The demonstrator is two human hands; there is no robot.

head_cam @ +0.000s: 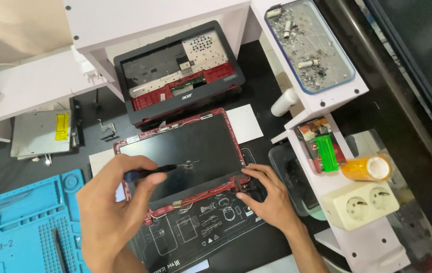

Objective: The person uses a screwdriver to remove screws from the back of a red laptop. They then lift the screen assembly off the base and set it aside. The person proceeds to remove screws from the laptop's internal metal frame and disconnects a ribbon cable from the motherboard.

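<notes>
**Screwdriver over the laptop lid, other hand at its corner**

Closest to me is my left hand [109, 212], low in the head view, its fingers [142, 167] closed around a small dark-handled screwdriver [150, 172]. I hold the tool nearly level, its thin tip reaching toward the middle of the dark panel [185, 144] of a laptop lid with a red frame [232, 132]. That lid lies flat on a black printed work mat [201, 230] on the table, right in front of me.

My right hand [269, 197] sits at the lid's near right corner, fingers curled and pinching at a small dark hinge part [241, 184] on the red edge. I cannot tell how firmly it grips.

Behind the lid, tilted up against a white shelf unit [322, 101], stands the laptop's stripped base [178, 71], black outside with red and silver showing inside. To my left lies a blue repair mat [24, 222] with trays and a tool on it, and further back a flat silver disc drive [41, 131]. On the right shelf I see a green lighter [330, 151], an orange roll [365, 168], a cream double socket [360, 202], and above them a tray full of ash and butts [309, 43].
</notes>
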